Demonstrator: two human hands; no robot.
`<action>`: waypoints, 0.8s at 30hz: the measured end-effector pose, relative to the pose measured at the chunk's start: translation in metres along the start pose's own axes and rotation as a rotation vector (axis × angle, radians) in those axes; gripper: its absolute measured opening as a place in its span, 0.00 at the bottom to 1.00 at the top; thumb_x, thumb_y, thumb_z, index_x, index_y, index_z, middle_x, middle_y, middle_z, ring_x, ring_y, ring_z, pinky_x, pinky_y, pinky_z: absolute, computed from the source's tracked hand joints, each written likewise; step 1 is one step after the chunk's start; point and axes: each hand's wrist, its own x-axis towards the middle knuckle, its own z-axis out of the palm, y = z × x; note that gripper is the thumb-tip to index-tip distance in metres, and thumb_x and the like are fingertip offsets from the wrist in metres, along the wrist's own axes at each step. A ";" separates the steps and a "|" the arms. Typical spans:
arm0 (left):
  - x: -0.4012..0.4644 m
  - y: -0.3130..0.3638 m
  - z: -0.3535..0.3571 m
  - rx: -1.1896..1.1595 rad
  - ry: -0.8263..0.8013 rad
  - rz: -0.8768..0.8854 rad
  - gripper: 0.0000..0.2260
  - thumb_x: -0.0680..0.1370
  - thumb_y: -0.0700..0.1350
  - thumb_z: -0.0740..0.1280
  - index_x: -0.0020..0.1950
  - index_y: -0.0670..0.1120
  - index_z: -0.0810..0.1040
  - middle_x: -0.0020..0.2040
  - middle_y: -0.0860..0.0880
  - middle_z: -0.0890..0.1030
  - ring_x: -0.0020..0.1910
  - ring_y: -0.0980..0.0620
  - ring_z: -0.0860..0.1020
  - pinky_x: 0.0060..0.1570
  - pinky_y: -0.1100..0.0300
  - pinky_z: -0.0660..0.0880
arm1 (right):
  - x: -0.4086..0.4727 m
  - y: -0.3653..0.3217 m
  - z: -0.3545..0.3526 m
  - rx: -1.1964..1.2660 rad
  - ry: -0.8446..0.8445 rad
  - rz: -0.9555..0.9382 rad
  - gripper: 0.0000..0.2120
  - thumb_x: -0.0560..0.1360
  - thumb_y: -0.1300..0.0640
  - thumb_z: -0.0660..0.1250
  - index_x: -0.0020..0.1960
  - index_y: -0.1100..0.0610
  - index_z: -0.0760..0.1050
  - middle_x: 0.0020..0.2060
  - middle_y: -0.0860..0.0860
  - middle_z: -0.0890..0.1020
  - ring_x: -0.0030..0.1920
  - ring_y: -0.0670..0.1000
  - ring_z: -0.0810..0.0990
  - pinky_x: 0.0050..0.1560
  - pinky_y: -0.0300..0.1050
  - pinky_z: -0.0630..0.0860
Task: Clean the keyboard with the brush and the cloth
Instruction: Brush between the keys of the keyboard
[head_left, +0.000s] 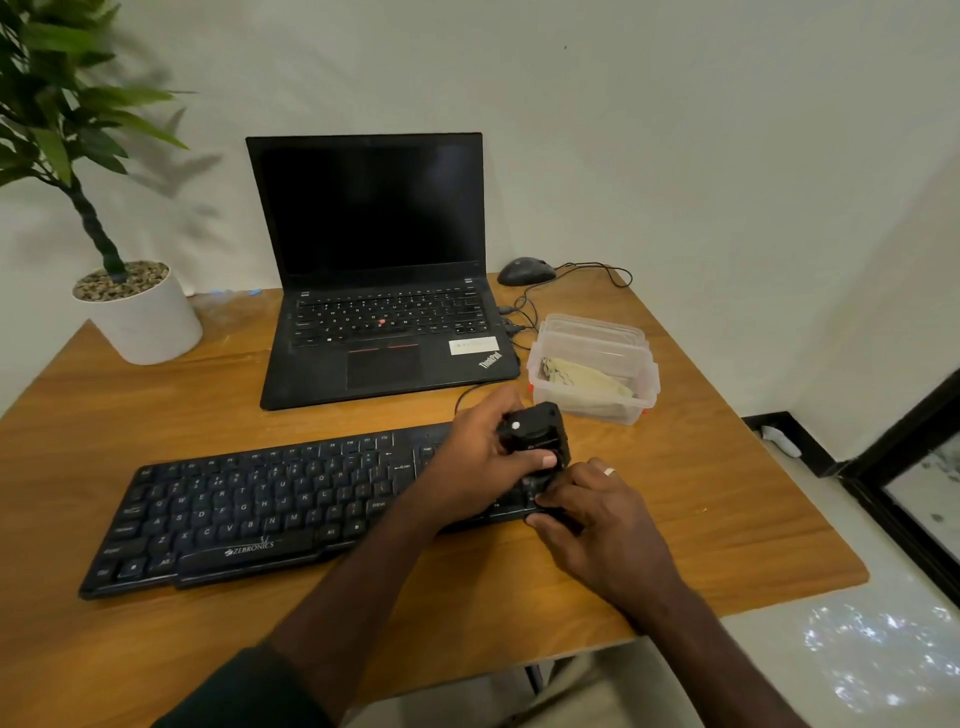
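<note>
A black Zebronics keyboard lies across the front of the wooden table. Both hands are over its right end. My left hand grips a chunky black brush tool with a white dot on top, holding it above the keys. My right hand, wearing a ring, pinches the lower end of the same black tool, close to the keyboard's right edge. A beige cloth lies folded inside a clear plastic box behind my hands.
An open black laptop with a dark screen stands behind the keyboard. A wired mouse sits at the back right, its cables running to the laptop. A potted plant occupies the back left corner. The table's right edge drops to the floor.
</note>
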 end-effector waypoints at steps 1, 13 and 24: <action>-0.001 -0.001 0.001 0.003 0.039 0.016 0.14 0.72 0.41 0.76 0.47 0.50 0.71 0.47 0.47 0.81 0.48 0.48 0.83 0.44 0.47 0.83 | 0.000 0.000 0.000 0.002 0.001 0.001 0.08 0.69 0.54 0.79 0.47 0.54 0.84 0.44 0.46 0.81 0.45 0.48 0.76 0.43 0.47 0.77; -0.007 -0.001 -0.011 0.062 -0.017 -0.041 0.15 0.73 0.37 0.75 0.47 0.43 0.69 0.47 0.48 0.79 0.45 0.56 0.83 0.38 0.63 0.80 | 0.002 0.001 0.002 -0.001 -0.001 -0.011 0.08 0.70 0.54 0.78 0.47 0.55 0.83 0.43 0.47 0.80 0.45 0.48 0.76 0.43 0.47 0.77; -0.010 -0.010 -0.019 0.012 0.115 -0.007 0.14 0.73 0.38 0.75 0.48 0.46 0.70 0.48 0.46 0.81 0.46 0.49 0.84 0.40 0.52 0.83 | 0.001 0.001 0.001 -0.003 0.015 -0.018 0.08 0.72 0.55 0.78 0.48 0.55 0.83 0.44 0.47 0.81 0.45 0.48 0.76 0.45 0.44 0.75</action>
